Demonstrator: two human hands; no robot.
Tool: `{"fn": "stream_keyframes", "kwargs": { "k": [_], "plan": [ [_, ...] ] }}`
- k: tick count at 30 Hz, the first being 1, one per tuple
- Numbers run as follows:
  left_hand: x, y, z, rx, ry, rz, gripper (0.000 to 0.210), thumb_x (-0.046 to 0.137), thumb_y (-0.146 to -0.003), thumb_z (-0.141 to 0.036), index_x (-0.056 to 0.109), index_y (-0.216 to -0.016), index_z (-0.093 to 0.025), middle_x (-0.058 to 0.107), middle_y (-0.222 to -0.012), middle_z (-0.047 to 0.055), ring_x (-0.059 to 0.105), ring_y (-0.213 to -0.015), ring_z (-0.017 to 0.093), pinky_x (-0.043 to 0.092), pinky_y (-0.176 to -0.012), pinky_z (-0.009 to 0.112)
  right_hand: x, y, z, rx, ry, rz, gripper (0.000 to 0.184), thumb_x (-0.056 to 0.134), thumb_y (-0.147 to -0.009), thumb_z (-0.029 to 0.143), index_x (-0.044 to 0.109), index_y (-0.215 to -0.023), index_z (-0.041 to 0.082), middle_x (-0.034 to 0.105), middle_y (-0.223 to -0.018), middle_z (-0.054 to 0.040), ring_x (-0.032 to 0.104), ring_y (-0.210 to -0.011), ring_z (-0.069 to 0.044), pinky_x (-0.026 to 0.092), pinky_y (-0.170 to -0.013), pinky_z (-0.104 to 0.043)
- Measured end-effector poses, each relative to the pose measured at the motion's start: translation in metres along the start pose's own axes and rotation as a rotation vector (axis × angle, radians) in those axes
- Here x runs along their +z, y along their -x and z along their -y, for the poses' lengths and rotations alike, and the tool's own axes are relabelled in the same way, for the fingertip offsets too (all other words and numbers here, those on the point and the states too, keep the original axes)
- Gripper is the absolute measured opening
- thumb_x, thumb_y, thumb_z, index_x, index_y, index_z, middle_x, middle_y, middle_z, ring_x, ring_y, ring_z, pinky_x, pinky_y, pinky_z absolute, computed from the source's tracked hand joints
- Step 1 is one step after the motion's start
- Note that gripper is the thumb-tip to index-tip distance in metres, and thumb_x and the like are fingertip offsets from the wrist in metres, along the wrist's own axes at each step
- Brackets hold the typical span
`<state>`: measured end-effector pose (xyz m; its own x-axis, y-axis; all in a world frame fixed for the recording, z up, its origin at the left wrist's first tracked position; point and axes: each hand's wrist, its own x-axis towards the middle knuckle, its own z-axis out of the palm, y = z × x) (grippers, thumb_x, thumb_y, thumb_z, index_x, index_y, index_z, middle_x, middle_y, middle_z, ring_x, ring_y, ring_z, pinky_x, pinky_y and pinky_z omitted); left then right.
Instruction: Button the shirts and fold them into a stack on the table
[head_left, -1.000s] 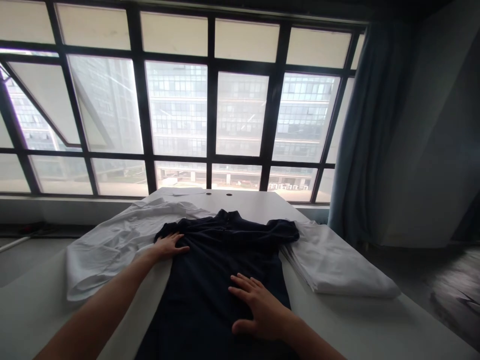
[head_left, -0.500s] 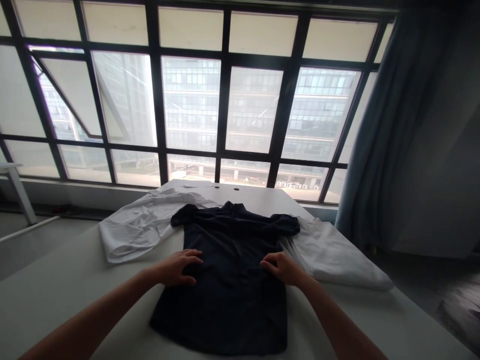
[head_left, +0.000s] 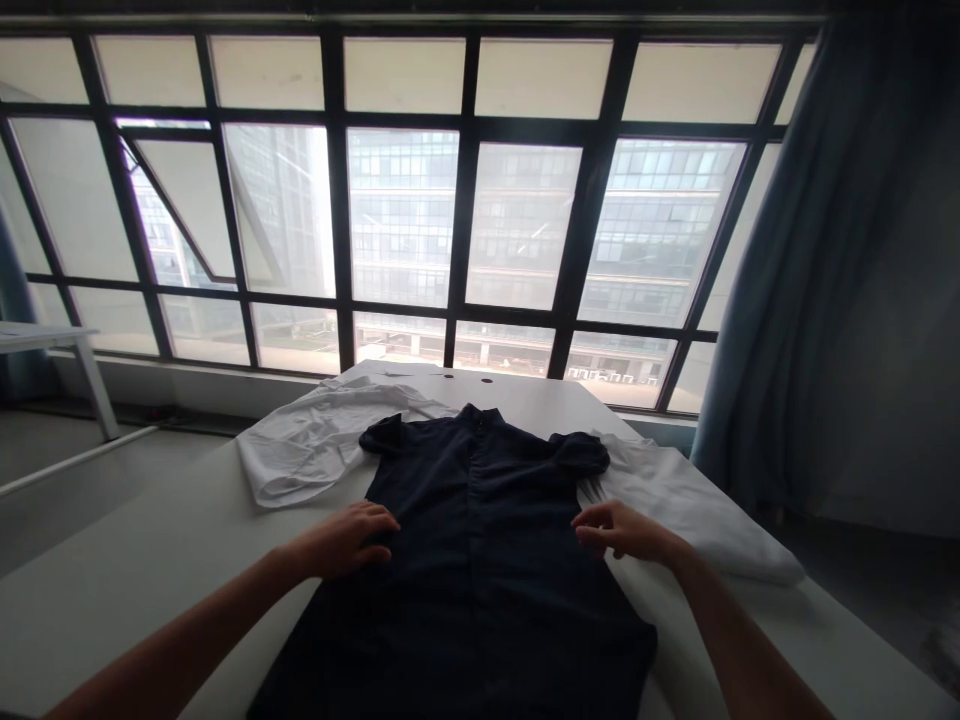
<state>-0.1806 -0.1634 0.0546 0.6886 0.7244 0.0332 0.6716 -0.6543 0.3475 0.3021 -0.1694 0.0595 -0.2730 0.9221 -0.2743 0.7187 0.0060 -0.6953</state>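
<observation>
A dark navy short-sleeved garment (head_left: 480, 590), perhaps a dress, lies spread on the white table (head_left: 112, 580) with its collar at the far end. Down its middle runs a straight seam or closure. My left hand (head_left: 349, 540) rests on its left side, fingers loosely spread and thumb apart. At the opposite side edge is my right hand (head_left: 626, 530), its fingers slightly bent and apart; whether it touches the cloth I cannot tell. The near end of the garment runs out of view at the bottom.
A crumpled white cloth (head_left: 307, 450) lies left of the collar. On the right is a folded white cloth (head_left: 697, 500). Windows stand behind the table, with a blue-grey curtain (head_left: 795, 380) at right. Another white table (head_left: 45, 338) is at far left.
The garment's upper part was bunched below the collar and now lies flatter. Its lower part reaches wider and nearer to me. My right hand has moved outward to the right; the view has shifted slightly.
</observation>
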Motion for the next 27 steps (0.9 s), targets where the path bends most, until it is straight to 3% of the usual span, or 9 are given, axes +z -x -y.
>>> {"fn": "stream_keyframes", "kwargs": {
  "k": [3, 7, 11, 14, 16, 20, 24, 27],
  "plan": [
    [0.016, -0.011, 0.016, 0.019, -0.021, -0.059, 0.05, 0.058, -0.091, -0.044, 0.055, -0.137, -0.026, 0.044, -0.151, 0.008, 0.039, -0.139, 0.03, 0.031, -0.115, 0.044, 0.006, -0.009, -0.001, 0.039, 0.075, -0.027, 0.056, 0.074, -0.068, 0.06, 0.069, -0.099, 0.013, 0.072, -0.087, -0.0087, 0.068, -0.069, -0.017, 0.045, -0.05, -0.018],
    [0.039, -0.013, 0.041, 0.003, -0.082, 0.013, 0.063, 0.048, -0.094, -0.057, 0.038, -0.149, -0.028, 0.025, -0.16, 0.006, 0.022, -0.147, 0.029, 0.018, -0.12, 0.049, 0.005, 0.003, 0.003, 0.33, 0.046, 0.258, 0.055, 0.084, -0.058, 0.05, 0.064, -0.093, 0.014, 0.071, -0.077, -0.0056, 0.068, -0.055, -0.015, 0.046, -0.047, -0.019],
    [0.051, -0.006, 0.047, 0.01, -0.13, 0.023, 0.063, 0.04, -0.097, -0.06, 0.032, -0.152, -0.032, 0.02, -0.161, 0.003, 0.018, -0.149, 0.027, 0.013, -0.121, 0.047, 0.002, 0.024, 0.024, 0.293, -0.016, 0.399, 0.056, 0.084, -0.058, 0.053, 0.064, -0.091, 0.014, 0.074, -0.083, -0.0078, 0.069, -0.055, -0.014, 0.045, -0.045, -0.017],
    [0.052, -0.003, 0.039, -0.014, -0.16, 0.01, 0.06, 0.035, -0.099, -0.059, 0.031, -0.152, -0.032, 0.019, -0.162, 0.002, 0.017, -0.149, 0.026, 0.013, -0.121, 0.046, 0.009, 0.025, 0.04, 0.245, -0.054, 0.39, 0.059, 0.081, -0.062, 0.057, 0.062, -0.099, 0.015, 0.074, -0.085, -0.0079, 0.07, -0.061, -0.015, 0.049, -0.048, -0.017],
    [0.05, -0.001, 0.031, -0.036, -0.174, 0.019, 0.06, 0.032, -0.099, -0.059, 0.031, -0.152, -0.032, 0.018, -0.162, 0.002, 0.016, -0.149, 0.026, 0.013, -0.12, 0.047, 0.019, 0.022, 0.042, 0.279, -0.015, 0.363, 0.055, 0.079, -0.065, 0.056, 0.059, -0.096, 0.014, 0.073, -0.076, -0.0059, 0.068, -0.058, -0.014, 0.05, -0.048, -0.018],
    [0.046, 0.008, 0.013, -0.068, -0.195, 0.08, 0.064, 0.028, -0.099, -0.061, 0.029, -0.154, -0.028, 0.015, -0.162, 0.004, 0.012, -0.15, 0.027, 0.012, -0.12, 0.048, 0.043, 0.028, 0.024, 0.387, 0.141, 0.376, 0.048, 0.081, -0.064, 0.052, 0.055, -0.083, 0.016, 0.064, -0.058, 0.0007, 0.059, -0.043, -0.011, 0.05, -0.043, -0.021],
    [0.04, 0.03, -0.002, -0.054, -0.197, 0.126, 0.065, 0.029, -0.098, -0.062, 0.027, -0.154, -0.03, 0.015, -0.162, 0.005, 0.014, -0.149, 0.029, 0.016, -0.119, 0.049, 0.051, 0.062, 0.008, 0.435, 0.124, 0.609, 0.055, 0.089, -0.049, 0.051, 0.055, -0.075, 0.016, 0.064, -0.059, 0.002, 0.059, -0.042, -0.012, 0.05, -0.041, -0.022],
    [0.024, 0.04, -0.014, -0.007, -0.194, 0.135, 0.068, 0.049, -0.091, -0.062, 0.038, -0.15, -0.031, 0.031, -0.158, 0.006, 0.031, -0.144, 0.031, 0.03, -0.114, 0.045, 0.043, 0.08, 0.022, 0.443, 0.027, 0.831, 0.058, 0.088, -0.048, 0.054, 0.059, -0.081, 0.016, 0.068, -0.067, -0.0001, 0.063, -0.046, -0.012, 0.051, -0.044, -0.02]
  ]
}}
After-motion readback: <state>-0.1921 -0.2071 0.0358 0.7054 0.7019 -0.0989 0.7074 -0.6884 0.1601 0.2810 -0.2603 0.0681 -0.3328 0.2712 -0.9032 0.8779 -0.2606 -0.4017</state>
